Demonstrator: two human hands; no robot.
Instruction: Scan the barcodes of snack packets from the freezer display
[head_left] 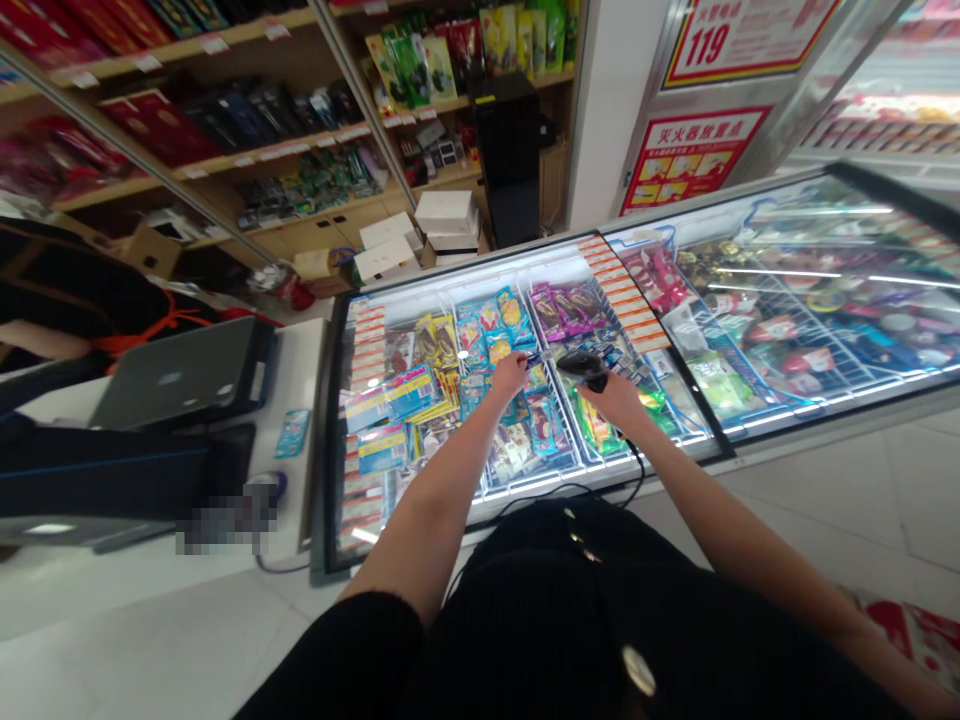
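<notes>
My right hand (616,398) is closed around a black handheld barcode scanner (583,366), whose cord (634,480) trails down toward me. The scanner's head points left toward my left hand (510,373). My left hand rests over the glass lid of a chest freezer (525,480) and pinches a small dark item (534,358) I cannot make out. Under the glass lie several packaged ice creams (510,320) in wire baskets.
A second freezer section (810,300) extends right. Left of the freezer, a white counter (300,350) holds a closed laptop (184,375) and a small teal packet (292,432). Stocked wooden shelves (300,150) and white boxes (446,215) stand behind. Floor is white tile.
</notes>
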